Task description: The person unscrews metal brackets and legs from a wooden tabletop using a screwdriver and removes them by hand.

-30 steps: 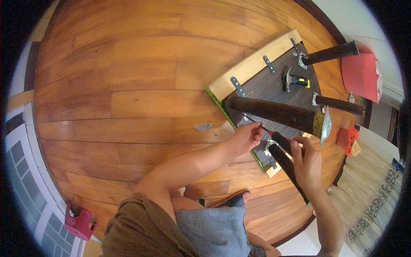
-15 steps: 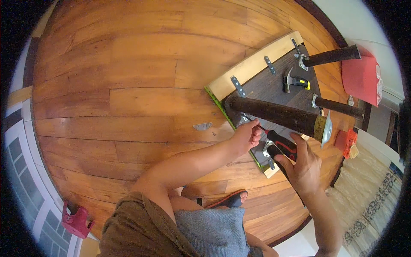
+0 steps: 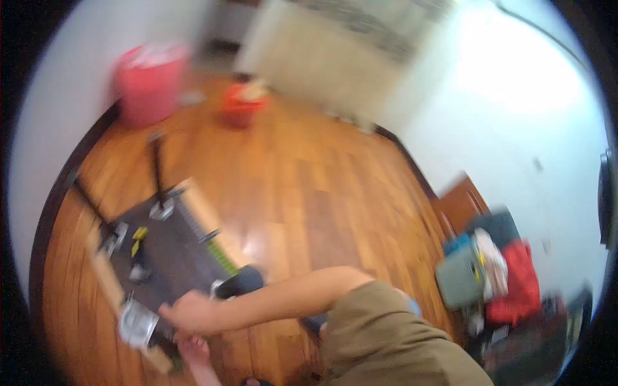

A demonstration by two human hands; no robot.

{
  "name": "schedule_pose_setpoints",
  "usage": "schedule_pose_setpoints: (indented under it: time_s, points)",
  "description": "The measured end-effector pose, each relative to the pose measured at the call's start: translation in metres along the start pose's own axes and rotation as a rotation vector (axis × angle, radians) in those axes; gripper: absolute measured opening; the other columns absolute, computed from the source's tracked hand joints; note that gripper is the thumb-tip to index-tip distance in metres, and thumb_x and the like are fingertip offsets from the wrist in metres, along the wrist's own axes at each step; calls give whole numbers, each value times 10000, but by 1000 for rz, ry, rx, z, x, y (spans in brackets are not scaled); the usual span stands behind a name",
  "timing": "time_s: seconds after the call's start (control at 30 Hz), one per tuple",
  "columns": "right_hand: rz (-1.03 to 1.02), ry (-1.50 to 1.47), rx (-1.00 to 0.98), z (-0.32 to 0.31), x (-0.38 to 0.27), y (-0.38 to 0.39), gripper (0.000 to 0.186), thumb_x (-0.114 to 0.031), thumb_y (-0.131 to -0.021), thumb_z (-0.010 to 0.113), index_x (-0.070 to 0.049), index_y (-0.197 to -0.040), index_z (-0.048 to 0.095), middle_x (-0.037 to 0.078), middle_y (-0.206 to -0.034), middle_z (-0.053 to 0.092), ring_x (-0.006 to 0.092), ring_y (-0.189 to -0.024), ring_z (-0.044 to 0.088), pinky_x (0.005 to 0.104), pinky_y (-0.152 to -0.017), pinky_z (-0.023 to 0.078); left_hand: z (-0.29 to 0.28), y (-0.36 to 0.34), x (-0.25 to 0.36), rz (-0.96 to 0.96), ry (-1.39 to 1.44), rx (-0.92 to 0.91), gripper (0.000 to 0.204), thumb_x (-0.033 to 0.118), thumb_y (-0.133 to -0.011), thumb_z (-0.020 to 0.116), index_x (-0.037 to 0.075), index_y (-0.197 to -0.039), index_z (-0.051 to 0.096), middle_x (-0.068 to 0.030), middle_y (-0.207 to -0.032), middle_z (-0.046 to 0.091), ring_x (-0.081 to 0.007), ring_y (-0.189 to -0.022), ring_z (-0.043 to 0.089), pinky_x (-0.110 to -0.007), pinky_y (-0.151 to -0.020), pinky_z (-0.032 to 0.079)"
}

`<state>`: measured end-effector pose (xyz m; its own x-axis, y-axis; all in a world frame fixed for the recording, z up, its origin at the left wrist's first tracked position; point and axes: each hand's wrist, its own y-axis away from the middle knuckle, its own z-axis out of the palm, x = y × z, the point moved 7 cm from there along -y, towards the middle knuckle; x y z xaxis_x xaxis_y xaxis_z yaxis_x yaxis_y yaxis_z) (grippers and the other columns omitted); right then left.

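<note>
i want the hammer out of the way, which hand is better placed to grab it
Probably the right hand: it looks nearer the hammer, with the left hand lower in the view, farther from it. Blur hides whether either hand holds anything.

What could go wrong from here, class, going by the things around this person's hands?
The hammer lies on the board with neither hand on it, so a knock might send it sliding. The right hand appears close to the metal plate, whose edge could scrape knuckles. A dark leg appears beside the right forearm and might bump it.
</note>
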<state>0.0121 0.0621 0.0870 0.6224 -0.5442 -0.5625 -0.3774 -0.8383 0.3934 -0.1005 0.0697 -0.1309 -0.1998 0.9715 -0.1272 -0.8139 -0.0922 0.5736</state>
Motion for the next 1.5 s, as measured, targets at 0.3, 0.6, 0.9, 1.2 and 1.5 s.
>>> schedule_pose_setpoints:
  time_s: [0.3,0.6,0.9,1.2,1.5]
  points:
    - [-422,236,251,-12,-44,3,336,-296,-874,534,-44,-1094,545,120,-875,645,301,-765,601,413,-647,472,-44,-8,62,-48,-643,145,317,477,-833,462,162,-811,501,50,-573,418,-78,-449,385,-233,-417,292]
    - [-270,434,67,-2,-25,1,336,-259,-952,428,-88,-1223,528,137,-1039,623,274,-857,595,396,-733,479,-85,-35,121,-142,-680,329,321,436,-768,529,117,-796,553,20,-617,484,-133,-499,425,-309,-530,361]
    - [-570,485,253,-3,-48,-11,276,-381,-816,505,-184,-891,683,60,-851,679,262,-752,645,398,-625,511,-60,-51,127,-346,-579,-226,183,229,-870,500,81,-872,609,-2,-696,550,-114,-622,478,-252,-554,412]
    - [-591,368,105,-11,-30,22,294,-271,-712,676,-71,-910,593,95,-916,595,272,-911,582,399,-790,486,-25,-3,25,-56,7,84,152,184,-899,466,91,-840,572,4,-686,527,-100,-509,388,-244,-444,337]
    - [781,-608,-647,41,42,17,500,-493,-787,594,6,-754,603,189,-671,605,312,-577,601,407,-515,459,-18,-6,-13,230,363,-13,142,120,-935,489,27,-849,554,-88,-776,582,-142,-656,559,-249,-605,521]
